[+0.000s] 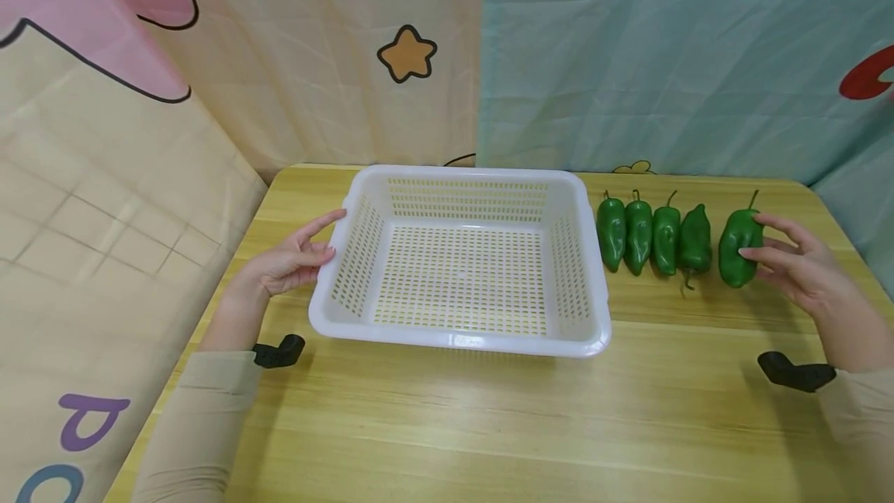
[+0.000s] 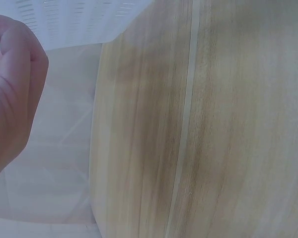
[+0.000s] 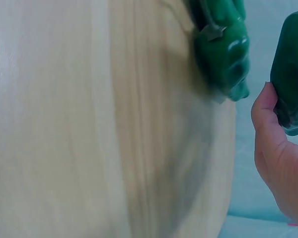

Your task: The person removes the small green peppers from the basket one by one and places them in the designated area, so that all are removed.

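A white plastic basket [image 1: 461,341] with slotted walls stands on the wooden table, nothing inside it. At its left rim my left hand [image 1: 296,254] holds on with thumb and index finger; the left wrist view shows that hand [image 2: 15,84] with bent fingers, its fingertips out of sight. Far right, my right hand [image 1: 796,262] pinches a green pepper [image 1: 739,248] between thumb and fingers, stem upward. The right wrist view has the held pepper [image 3: 292,64] with the thumb against its side. Just left of it, several more green peppers [image 1: 667,239] lie in a row.
The wooden table [image 1: 461,418] reaches back to printed curtains [image 1: 663,60]. Another curtain [image 1: 126,239] hangs along the left side. The row of peppers lies close to the basket's right wall. Black wrist mounts [image 1: 796,372] sit on both forearms.
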The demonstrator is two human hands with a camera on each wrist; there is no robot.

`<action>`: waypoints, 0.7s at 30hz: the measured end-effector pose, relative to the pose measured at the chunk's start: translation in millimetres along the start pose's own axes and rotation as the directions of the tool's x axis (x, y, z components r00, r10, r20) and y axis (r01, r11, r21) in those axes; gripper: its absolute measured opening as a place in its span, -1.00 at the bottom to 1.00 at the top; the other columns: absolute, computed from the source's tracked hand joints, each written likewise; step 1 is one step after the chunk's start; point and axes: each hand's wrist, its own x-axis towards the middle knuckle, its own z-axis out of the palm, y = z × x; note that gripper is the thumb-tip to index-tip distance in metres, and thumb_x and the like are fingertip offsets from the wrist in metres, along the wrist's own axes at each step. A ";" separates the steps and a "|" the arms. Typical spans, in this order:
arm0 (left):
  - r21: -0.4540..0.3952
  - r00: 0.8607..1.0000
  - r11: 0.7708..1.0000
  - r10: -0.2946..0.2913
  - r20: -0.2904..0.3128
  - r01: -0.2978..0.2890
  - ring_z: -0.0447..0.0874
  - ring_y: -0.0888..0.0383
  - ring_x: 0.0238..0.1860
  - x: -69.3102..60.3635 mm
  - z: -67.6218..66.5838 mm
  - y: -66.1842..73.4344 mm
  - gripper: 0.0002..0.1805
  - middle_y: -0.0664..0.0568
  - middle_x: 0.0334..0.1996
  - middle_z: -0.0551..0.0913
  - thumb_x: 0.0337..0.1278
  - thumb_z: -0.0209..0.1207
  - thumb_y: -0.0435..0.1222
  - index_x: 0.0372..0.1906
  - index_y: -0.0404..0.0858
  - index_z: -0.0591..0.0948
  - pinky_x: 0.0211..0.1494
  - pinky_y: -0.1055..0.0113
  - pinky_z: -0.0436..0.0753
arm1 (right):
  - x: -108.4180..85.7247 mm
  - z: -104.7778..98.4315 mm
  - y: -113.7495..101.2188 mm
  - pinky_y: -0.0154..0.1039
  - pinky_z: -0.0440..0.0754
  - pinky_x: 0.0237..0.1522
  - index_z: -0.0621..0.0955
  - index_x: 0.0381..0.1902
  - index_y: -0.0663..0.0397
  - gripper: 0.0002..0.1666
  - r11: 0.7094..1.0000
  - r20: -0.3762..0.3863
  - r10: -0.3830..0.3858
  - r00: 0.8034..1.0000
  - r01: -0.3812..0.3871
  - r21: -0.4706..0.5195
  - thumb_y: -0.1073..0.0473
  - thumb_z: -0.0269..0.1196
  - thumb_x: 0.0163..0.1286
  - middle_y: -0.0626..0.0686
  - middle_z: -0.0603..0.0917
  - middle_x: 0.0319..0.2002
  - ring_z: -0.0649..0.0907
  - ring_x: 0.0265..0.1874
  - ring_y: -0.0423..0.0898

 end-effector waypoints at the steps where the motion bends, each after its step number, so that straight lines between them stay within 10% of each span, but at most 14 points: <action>1: 0.000 1.000 1.000 0.000 -0.001 0.000 0.62 -0.06 -0.06 0.1 -0.1 0.0 -0.32 -0.19 -0.07 0.60 0.30 -0.13 -0.59 0.39 0.02 0.06 -0.09 0.10 0.63 | 0.0 -1.5 0.9 -0.23 0.67 -0.42 0.58 0.02 -0.06 -0.36 1.000 -0.005 0.001 1.000 -0.001 -0.005 0.68 -0.09 0.27 0.10 0.67 -0.30 0.69 -0.34 -0.05; 21: -0.032 1.000 0.999 -0.001 0.015 0.001 0.62 -0.07 -0.06 0.5 -1.5 -0.1 -0.33 -0.21 -0.07 0.60 0.31 -0.16 -0.59 0.38 0.02 0.06 -0.09 0.11 0.63 | 11.0 -27.8 15.3 -0.22 0.67 -0.42 0.58 -0.02 -0.06 -0.42 0.999 -0.021 0.035 0.999 -0.034 0.016 0.64 -0.07 0.29 0.10 0.69 -0.32 0.69 -0.39 -0.02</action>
